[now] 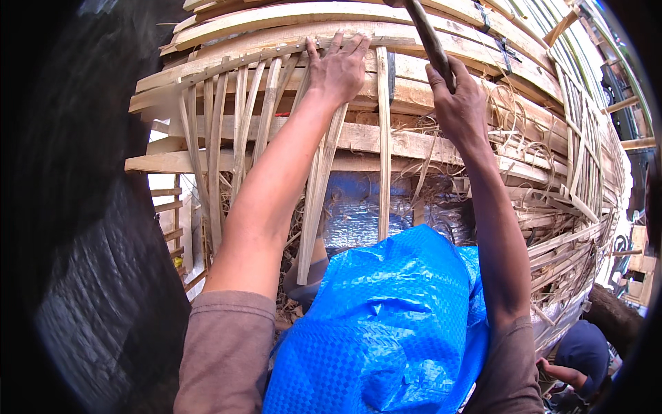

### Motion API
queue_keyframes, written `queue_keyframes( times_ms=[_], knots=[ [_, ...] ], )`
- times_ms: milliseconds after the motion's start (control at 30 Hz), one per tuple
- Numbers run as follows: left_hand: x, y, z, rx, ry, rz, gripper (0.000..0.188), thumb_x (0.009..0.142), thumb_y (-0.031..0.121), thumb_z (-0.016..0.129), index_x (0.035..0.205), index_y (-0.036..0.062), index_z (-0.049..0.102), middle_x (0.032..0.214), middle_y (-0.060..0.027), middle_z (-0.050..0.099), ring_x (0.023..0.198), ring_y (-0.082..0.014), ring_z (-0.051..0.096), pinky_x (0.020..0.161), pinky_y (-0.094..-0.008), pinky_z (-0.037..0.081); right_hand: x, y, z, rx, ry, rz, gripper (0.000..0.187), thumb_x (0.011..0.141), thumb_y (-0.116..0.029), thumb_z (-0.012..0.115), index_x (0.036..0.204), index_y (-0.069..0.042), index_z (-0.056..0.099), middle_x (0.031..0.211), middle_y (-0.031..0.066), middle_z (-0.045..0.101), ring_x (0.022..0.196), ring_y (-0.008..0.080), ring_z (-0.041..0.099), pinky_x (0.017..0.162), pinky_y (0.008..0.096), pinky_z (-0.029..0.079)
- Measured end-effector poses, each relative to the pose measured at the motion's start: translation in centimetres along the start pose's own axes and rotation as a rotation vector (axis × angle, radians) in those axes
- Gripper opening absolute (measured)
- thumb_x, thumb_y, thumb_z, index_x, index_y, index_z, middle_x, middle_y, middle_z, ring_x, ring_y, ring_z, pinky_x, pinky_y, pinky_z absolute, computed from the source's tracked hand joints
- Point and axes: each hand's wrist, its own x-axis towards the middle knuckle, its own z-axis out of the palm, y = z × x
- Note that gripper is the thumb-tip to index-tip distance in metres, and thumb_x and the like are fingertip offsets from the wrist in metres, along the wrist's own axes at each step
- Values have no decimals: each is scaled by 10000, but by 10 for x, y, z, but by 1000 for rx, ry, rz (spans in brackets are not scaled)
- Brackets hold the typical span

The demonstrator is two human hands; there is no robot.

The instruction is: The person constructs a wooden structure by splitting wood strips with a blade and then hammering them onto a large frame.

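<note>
My left hand (338, 72) lies on a long thin wooden strip (255, 55), its fingers spread over the strip and the board behind it. A row of small nail heads dots this strip. Several narrow slats (241, 124) hang down from it, side by side and somewhat slanted. One straight slat (383, 145) hangs just right of my left hand. Raised at the right, my right hand (460, 103) is closed round the brown handle of a hammer (429, 34). The hammer's head is mostly cut off by the upper edge.
Long sawn boards (310, 15) are stacked behind the slats. A blue woven plastic sheet (379, 331) covers my lap. Curly shavings (517, 114) and bundled strips (586, 138) lie to the right. A dark sheet (103, 310) hangs at left. Another person (583, 352) is at lower right.
</note>
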Motion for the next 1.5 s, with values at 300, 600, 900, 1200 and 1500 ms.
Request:
queue_keyframes(
  times_ms=[300, 600, 900, 1200, 1500],
  knots=[
    [3, 4, -6, 16, -10, -18, 529, 1009, 250, 338, 1538, 268, 323, 1592, 83, 322, 1478, -226, 292, 1154, -735, 61, 5, 1, 4, -138, -211, 121, 313, 999, -296, 533, 1160, -32, 584, 780, 230, 670, 716, 352, 666, 657, 491, 483],
    [5, 12, -5, -25, -16, -12, 517, 1023, 264, 301, 1539, 270, 320, 1596, 93, 312, 1476, -229, 297, 1162, -722, 46, -22, 41, 26, -109, -28, -8, 283, 997, -258, 538, 1154, -23, 562, 747, 226, 669, 648, 305, 676, 610, 488, 494],
    [-1, 3, -3, -18, -17, -19, 507, 1021, 289, 335, 1527, 271, 351, 1594, 74, 322, 1481, -227, 286, 1157, -728, 66, -5, -10, -4, 46, 7, 44, 325, 1011, -285, 542, 1231, -48, 563, 773, 159, 681, 629, 249, 634, 591, 443, 480],
    [1, 4, -5, -14, -30, -28, 519, 1008, 267, 338, 1526, 256, 358, 1594, 79, 325, 1481, -224, 291, 1168, -709, 42, -7, 10, 14, -86, -175, 154, 346, 992, -273, 540, 1217, -11, 556, 836, 273, 677, 758, 398, 677, 698, 514, 494],
    [2, 8, -3, -20, -34, -22, 496, 1031, 293, 307, 1525, 269, 352, 1584, 80, 342, 1477, -226, 295, 1168, -711, 44, -22, 33, 20, -49, -74, 68, 271, 995, -242, 548, 1177, -42, 535, 839, 273, 679, 773, 411, 692, 679, 532, 504]
  ],
)
